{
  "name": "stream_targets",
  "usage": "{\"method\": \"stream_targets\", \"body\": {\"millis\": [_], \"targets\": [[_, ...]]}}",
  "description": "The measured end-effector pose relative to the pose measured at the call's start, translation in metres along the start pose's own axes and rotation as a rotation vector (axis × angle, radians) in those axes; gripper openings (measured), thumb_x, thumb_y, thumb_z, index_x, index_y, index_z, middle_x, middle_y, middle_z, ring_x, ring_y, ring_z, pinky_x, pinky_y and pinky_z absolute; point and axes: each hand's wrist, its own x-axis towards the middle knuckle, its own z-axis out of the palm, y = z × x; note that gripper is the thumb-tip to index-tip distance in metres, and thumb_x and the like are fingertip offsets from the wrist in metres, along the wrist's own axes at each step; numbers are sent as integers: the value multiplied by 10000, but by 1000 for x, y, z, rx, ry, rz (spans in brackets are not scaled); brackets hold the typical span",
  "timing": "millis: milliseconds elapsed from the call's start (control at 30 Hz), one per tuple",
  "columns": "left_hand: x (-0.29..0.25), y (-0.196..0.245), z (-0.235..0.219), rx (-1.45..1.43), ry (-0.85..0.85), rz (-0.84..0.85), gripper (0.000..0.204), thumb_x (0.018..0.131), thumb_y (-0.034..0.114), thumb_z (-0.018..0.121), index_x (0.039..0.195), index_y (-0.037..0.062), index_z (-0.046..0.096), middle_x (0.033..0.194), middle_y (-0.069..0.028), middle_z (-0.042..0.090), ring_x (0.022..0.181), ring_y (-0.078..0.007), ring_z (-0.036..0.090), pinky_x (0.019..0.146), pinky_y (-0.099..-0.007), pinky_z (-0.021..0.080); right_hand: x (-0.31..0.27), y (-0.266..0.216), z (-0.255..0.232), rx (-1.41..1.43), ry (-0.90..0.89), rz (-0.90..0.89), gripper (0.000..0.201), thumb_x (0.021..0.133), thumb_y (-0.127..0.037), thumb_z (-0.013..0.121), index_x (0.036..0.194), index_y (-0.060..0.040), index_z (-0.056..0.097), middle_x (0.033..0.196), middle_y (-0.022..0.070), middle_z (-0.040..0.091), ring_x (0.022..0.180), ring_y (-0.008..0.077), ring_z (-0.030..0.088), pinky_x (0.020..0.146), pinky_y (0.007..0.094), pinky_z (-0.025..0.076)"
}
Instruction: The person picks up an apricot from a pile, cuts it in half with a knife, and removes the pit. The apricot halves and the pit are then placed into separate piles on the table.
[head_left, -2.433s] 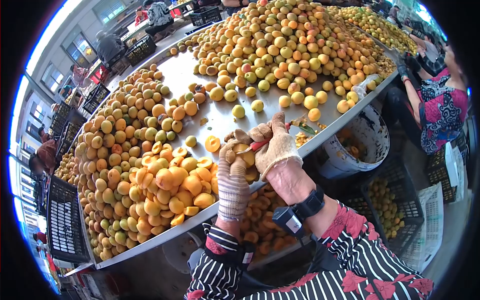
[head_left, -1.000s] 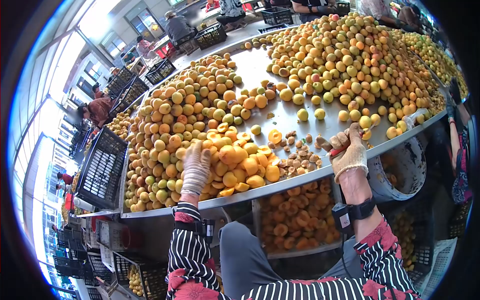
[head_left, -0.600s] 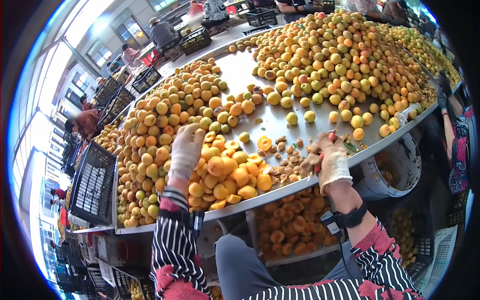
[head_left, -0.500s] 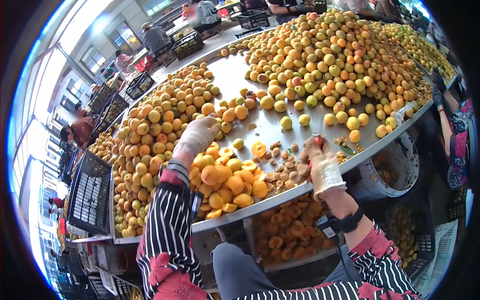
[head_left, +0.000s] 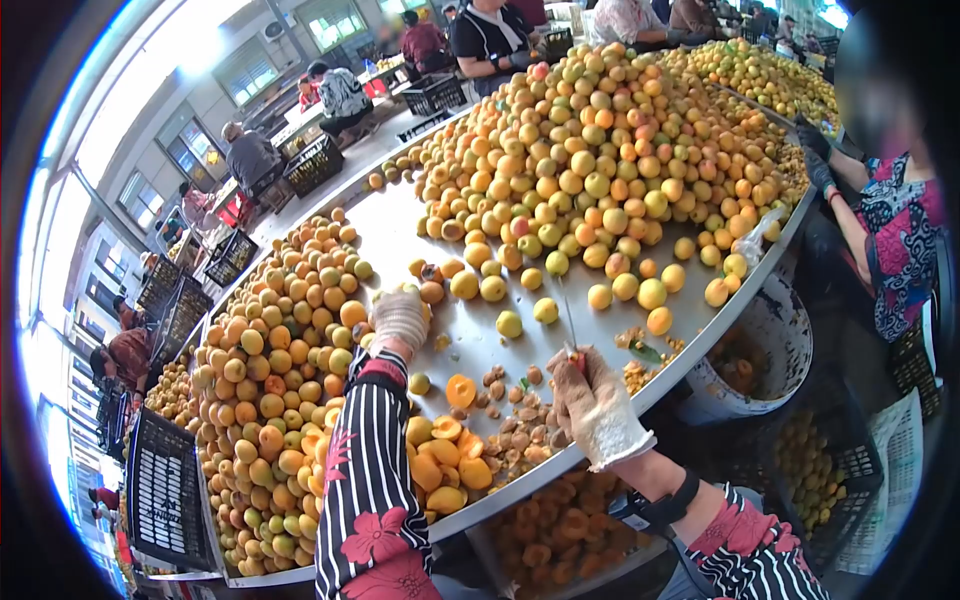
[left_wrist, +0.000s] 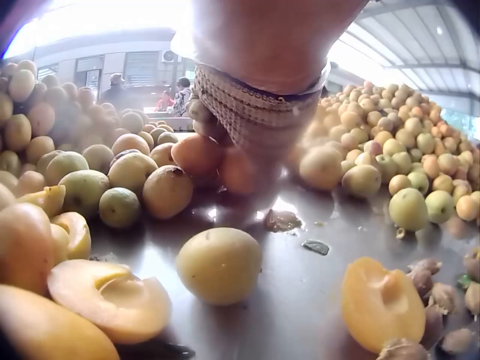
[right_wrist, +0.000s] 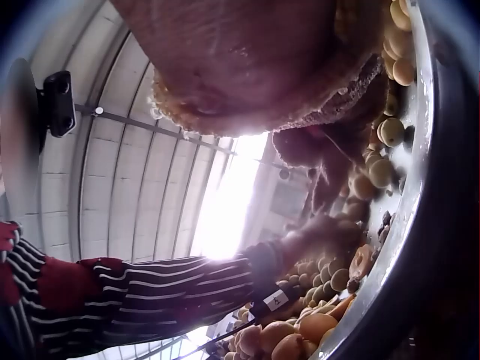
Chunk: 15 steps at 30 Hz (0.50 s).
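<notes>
My gloved left hand reaches to the right edge of the left pile of whole apricots. In the left wrist view, its glove comes down right beside a few orange apricots; the fingertips are hidden and I cannot tell whether they hold one. My gloved right hand grips a red-handled knife near the table's front edge, thin blade pointing up and away. Between the hands lie apricot pits, one apricot half and a heap of apricot halves.
A large apricot heap covers the back of the metal table. Below the front edge stand a container of halves and a white bucket. A black crate stands at left; another person sits at right.
Both hands were together at an apricot, then parted. My left hand went over the apricot halves, then forward to the loose whole apricots. The right hand keeps the knife. The head view has shifted.
</notes>
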Motion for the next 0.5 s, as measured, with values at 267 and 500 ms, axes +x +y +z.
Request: {"method": "stream_targets", "body": {"millis": [267,500], "targets": [[-44,26,-80,-143,-239,17,649,730,269,791,1289,69,529,1026,-185,715,957,-344,710,870,-446,566,-16,-10,-12,-202,60,-207,161,1031,-183,609,1062,-34,558,865,52,658,750,121,607,674,286,503],[-130,61,-119,-1700,-134,57,598,624,-68,773,1122,70,472,1011,-85,580,877,-171,643,743,-285,606,-21,-21,-10,93,-157,-233,238,1076,-297,531,1072,-70,602,660,-58,482,543,19,403,481,212,328]]}}
